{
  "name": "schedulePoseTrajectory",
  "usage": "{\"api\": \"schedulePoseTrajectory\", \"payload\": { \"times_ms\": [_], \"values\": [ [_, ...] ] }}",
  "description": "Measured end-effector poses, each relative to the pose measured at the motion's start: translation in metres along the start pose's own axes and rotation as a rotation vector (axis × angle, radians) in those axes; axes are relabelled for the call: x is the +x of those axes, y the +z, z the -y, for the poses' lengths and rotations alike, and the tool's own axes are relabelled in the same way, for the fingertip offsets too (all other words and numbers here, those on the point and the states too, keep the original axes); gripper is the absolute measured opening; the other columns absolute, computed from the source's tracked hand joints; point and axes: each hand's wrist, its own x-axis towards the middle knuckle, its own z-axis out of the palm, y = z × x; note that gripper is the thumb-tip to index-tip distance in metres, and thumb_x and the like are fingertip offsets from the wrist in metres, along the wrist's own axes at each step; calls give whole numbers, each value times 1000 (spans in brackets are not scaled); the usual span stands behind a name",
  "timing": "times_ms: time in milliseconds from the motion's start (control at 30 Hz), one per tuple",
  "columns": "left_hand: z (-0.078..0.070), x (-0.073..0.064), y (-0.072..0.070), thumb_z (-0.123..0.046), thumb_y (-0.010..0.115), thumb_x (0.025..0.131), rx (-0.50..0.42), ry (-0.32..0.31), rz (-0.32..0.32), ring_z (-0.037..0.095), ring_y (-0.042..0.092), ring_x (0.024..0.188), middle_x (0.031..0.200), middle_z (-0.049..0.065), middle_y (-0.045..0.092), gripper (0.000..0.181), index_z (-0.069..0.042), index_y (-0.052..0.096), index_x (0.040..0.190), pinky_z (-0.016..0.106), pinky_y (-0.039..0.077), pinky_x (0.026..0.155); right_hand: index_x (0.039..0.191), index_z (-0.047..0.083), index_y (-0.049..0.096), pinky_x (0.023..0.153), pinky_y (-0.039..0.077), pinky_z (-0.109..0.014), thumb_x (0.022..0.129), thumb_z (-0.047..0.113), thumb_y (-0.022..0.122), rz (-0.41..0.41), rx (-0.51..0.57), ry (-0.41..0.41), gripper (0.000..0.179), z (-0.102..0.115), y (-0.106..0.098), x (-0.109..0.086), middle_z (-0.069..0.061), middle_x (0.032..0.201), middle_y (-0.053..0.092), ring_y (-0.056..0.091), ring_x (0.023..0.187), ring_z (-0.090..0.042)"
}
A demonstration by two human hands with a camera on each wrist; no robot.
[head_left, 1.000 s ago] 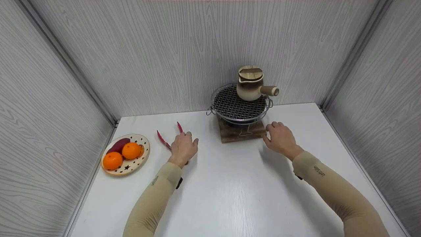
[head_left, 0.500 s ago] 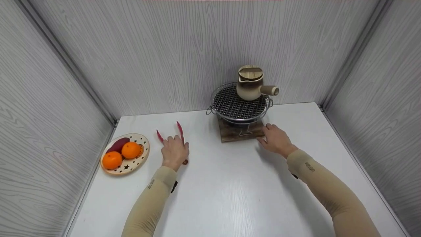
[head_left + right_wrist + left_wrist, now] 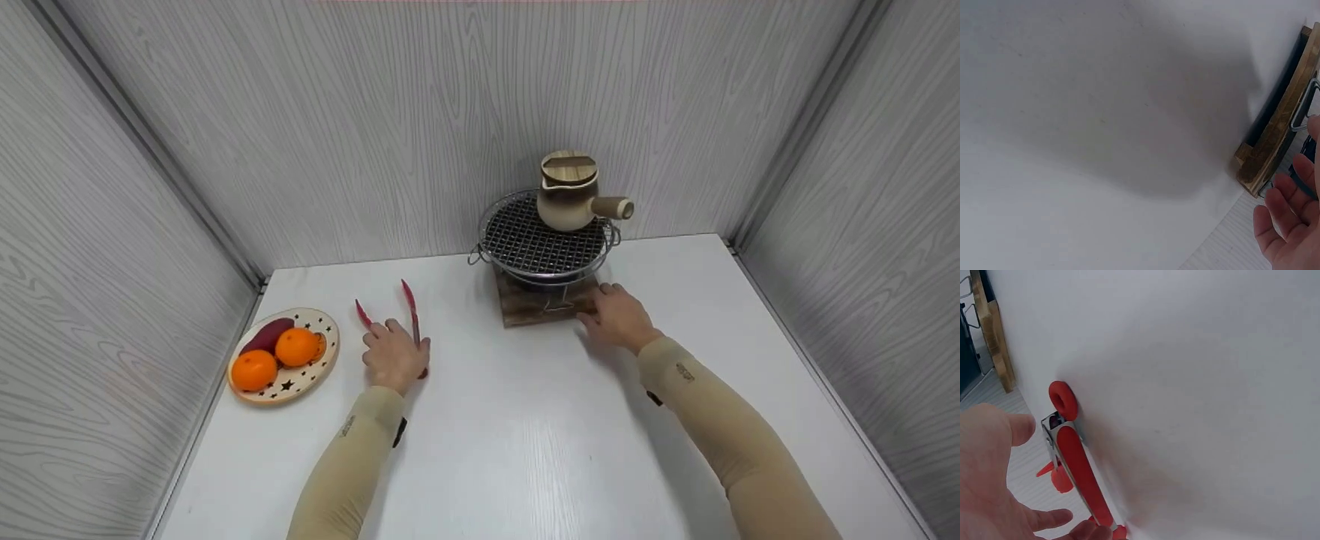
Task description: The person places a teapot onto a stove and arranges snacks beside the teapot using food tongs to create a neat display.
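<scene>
Red tongs (image 3: 410,298) lie spread on the table with their tips pointing away. Over their handle end is my left hand (image 3: 394,358), which hides part of them. In the left wrist view its thumb stands apart from the tongs (image 3: 1081,467), while fingertips at the lower edge reach the red handle. My right hand (image 3: 621,319) is at the right front corner of the wooden board (image 3: 529,309) under a round grill (image 3: 536,244). Its fingers are loosely bent beside the board (image 3: 1283,121) in the right wrist view; whether they touch it I cannot tell.
A side-handled pot (image 3: 566,210) with a wooden lid stands on the grill at the back right. At the left, a star-patterned plate (image 3: 319,367) bears two oranges (image 3: 298,346) and a purple sweet-potato-like thing (image 3: 268,335). Grey panels (image 3: 360,135) enclose the table.
My left hand has shifted left and a little toward me over the tongs' handles. My right hand has moved left, closer to the board. The tongs, grill and plate stay put.
</scene>
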Motion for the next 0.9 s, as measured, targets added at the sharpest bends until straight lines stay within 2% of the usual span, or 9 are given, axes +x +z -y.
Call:
{"api": "schedulePoseTrajectory", "payload": {
  "times_ms": [200, 400, 567, 633, 767, 900],
  "values": [
    [4, 2, 3, -45, 69, 107, -13, 19, 5, 52, 57, 133, 142, 37, 51, 78, 13, 46, 154, 64, 61, 98, 133, -4, 67, 103, 60, -61, 110, 45, 70, 6, -38, -36, 54, -3, 5, 7, -26, 127, 71, 67, 121, -46],
    [5, 1, 5, -34, 70, 107, -47, 77, -5, 53, 58, 130, 138, 38, 53, 60, 13, 54, 139, 62, 61, 97, 123, -1, 69, 98, 60, -60, 106, 42, 77, -33, -50, -95, 47, -5, 15, 11, -24, 120, 70, 66, 113, -43],
    [9, 0, 8, -29, 69, 107, -89, 94, -5, 55, 54, 134, 145, 42, 49, 51, 13, 56, 134, 62, 61, 98, 116, 0, 68, 94, 60, -59, 106, 44, 78, -47, -82, -135, 46, -3, 25, 13, -22, 117, 69, 66, 109, -42],
    [11, 0, 7, -27, 68, 107, -95, 101, 9, 56, 53, 136, 146, 42, 48, 49, 13, 57, 132, 62, 61, 98, 118, 0, 67, 93, 60, -59, 107, 46, 76, -50, -106, -145, 48, -4, 28, 14, -23, 120, 69, 65, 109, -42],
    [13, 1, 3, -26, 69, 104, -103, 104, 45, 52, 55, 132, 139, 37, 51, 46, 11, 57, 130, 60, 61, 97, 125, 0, 66, 95, 60, -60, 106, 49, 76, -58, -130, -136, 54, -5, 30, 14, -25, 128, 67, 65, 113, -43],
    [19, 1, 0, -26, 72, 99, -117, 67, 62, 48, 57, 126, 133, 30, 52, 50, 9, 59, 132, 58, 60, 95, 136, -1, 64, 103, 58, -63, 106, 47, 77, -65, -101, -126, 58, -5, 31, 17, -28, 139, 65, 64, 122, -46]
  ]
}}
